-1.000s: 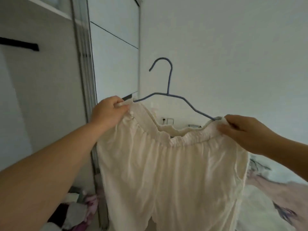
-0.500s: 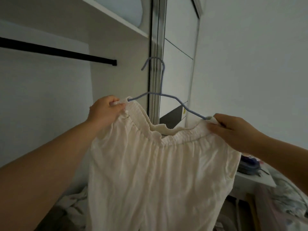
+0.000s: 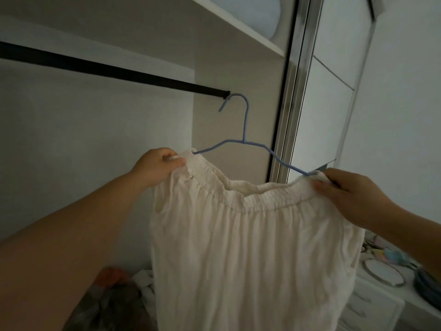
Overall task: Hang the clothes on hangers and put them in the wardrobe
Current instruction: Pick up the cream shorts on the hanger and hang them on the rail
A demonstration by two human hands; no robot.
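Two hands hold a cream gathered-waist cotton garment (image 3: pixel 250 247) on a thin blue wire hanger (image 3: pixel 245 130). The left hand (image 3: pixel 158 167) pinches one waistband end, the right hand (image 3: pixel 346 194) grips the other. The hanger's hook is near the end of the black wardrobe rail (image 3: pixel 107 70), not over it.

Two hands, left (image 3: pixel 159 165) and right (image 3: pixel 350 194), one white garment (image 3: pixel 250 254) and one blue hanger (image 3: pixel 245 130). The wardrobe (image 3: pixel 233 68) has one black rail (image 3: pixel 114 71), one shelf (image 3: pixel 238 25) and one sliding door (image 3: pixel 334 91). One round plate (image 3: pixel 384 272) lies on one white dresser (image 3: pixel 372 304).
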